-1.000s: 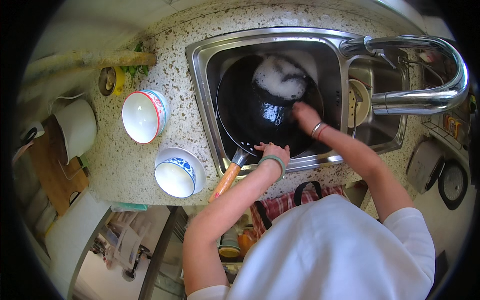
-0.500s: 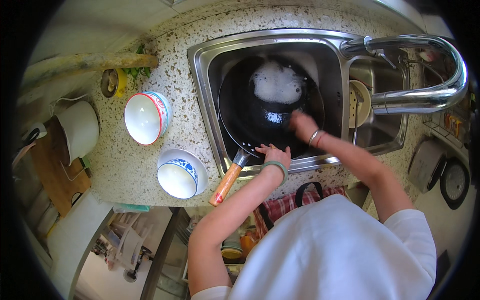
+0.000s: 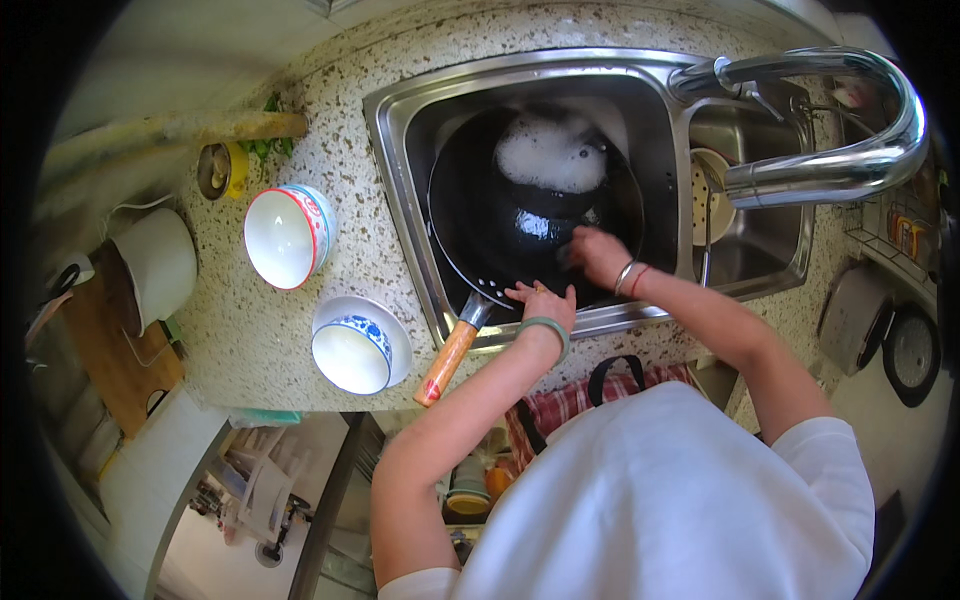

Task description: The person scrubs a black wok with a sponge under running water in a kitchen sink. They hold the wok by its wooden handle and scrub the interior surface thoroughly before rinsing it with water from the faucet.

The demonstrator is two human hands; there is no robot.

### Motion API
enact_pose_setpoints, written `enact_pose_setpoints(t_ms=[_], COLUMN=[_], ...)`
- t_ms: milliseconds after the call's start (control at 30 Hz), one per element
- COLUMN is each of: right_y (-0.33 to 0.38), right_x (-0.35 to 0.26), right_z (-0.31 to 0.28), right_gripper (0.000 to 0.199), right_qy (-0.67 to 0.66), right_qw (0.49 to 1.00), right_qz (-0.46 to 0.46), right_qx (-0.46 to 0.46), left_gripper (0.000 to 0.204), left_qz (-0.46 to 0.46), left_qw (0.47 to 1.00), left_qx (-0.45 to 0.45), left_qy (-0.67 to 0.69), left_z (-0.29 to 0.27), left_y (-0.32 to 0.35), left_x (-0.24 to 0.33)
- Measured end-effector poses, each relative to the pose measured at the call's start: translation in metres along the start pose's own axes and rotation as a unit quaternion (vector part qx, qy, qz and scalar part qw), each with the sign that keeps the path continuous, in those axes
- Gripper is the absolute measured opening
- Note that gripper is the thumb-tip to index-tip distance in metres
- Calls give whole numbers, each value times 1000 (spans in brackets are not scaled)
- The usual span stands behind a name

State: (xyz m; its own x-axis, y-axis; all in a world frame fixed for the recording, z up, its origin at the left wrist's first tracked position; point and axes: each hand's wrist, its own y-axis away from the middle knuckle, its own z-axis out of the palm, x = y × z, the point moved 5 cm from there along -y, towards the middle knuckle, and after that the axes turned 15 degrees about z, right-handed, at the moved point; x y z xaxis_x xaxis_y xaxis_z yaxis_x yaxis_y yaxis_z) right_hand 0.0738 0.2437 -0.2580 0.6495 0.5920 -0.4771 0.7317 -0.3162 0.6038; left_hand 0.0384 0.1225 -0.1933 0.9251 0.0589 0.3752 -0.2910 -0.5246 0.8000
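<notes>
A large black wok (image 3: 480, 215) lies tilted in the left basin of the steel sink (image 3: 400, 215), its wooden handle (image 3: 447, 362) sticking out over the front edge. White suds (image 3: 552, 153) float in the water at its far side. My left hand (image 3: 544, 308) rests on the wok's near rim beside the handle, fingers spread. Inside the wok, toward its right side, my right hand (image 3: 600, 258) is closed with the fingers curled down. A small dark patch shows at its fingertips, too blurred to name.
The chrome faucet (image 3: 830, 180) arches over the right basin, which holds a cream strainer (image 3: 712, 225) and a long-handled utensil. Left of the sink stand a red-rimmed bowl (image 3: 280, 240), a blue-patterned bowl (image 3: 350, 358) and a yellow cup (image 3: 238, 170).
My right hand has shifted slightly left inside the wok. My left hand stays on the rim. The whole view has moved a little.
</notes>
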Motion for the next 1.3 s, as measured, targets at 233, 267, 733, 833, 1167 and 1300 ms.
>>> enact_pose_setpoints(t_ms=[233,267,733,833,1167,1300], right_y=[6,14,-15,-19,-19,33], right_x=[9,-5,32,53,45,-48], right_z=[6,9,-7,-5,-18,-4], right_gripper=[7,7,4,5,9,6], right_qy=[18,-47,56,126,67,-184], right_qw=[999,998,997,986,992,977], right_qz=[11,1,26,47,62,-74], right_qx=[-27,-35,37,99,89,-80], left_gripper=[53,54,49,42,11,31], left_qz=[4,-1,11,31,65,38], left_qw=[1000,1000,999,996,950,943], left_qx=[-12,-13,32,84,300,322], left_qy=[10,-3,-8,-27,-63,-79], left_z=[3,-2,-3,2,1,5], left_y=[-5,-1,7,15,45,62], left_x=[5,5,0,1,-2,4])
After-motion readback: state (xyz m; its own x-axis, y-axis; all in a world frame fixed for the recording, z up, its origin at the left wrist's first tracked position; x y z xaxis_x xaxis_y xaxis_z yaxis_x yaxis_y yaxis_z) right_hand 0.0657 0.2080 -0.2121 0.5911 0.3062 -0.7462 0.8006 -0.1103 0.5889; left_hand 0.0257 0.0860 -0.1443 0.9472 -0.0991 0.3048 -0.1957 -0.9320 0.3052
